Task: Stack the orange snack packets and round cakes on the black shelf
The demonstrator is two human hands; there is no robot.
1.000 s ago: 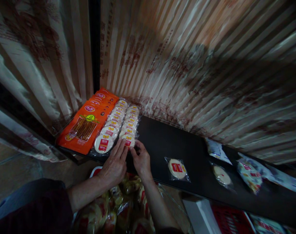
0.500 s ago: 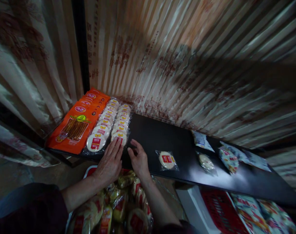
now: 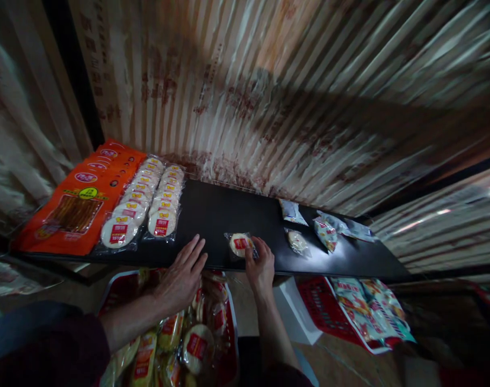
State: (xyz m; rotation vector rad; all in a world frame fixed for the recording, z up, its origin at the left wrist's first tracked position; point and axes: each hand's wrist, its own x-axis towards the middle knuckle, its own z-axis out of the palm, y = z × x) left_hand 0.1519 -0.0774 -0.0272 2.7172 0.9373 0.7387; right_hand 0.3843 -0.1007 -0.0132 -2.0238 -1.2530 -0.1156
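Observation:
A single clear-wrapped rice cracker packet [image 3: 239, 244] with a red label lies near the front edge of the black shelf [image 3: 224, 207]. My right hand [image 3: 261, 264] is at its right edge, thumb and fingers closed on the wrapper. My left hand [image 3: 182, 273] is open above the shelf's front edge, fingers stretched out and holding nothing. Left of it, overlapping rice cracker packets form two rows, a nearer row [image 3: 162, 221] and a farther-left row [image 3: 120, 231]. Orange snack bags [image 3: 73, 201] overlap at the shelf's left end.
Another wrapped cracker [image 3: 297, 242] and several small snack bags [image 3: 325, 232] lie on the right part. Below stands a red basket [image 3: 232, 322] of packaged snacks, with a white box [image 3: 296, 312] and another red basket [image 3: 325, 312] to its right. A pleated curtain [image 3: 229, 107] hangs behind.
My view has swung to the right. My right hand has moved right to the single rice cracker packet and closed on its edge. My left hand has come off the nearer row's front packet.

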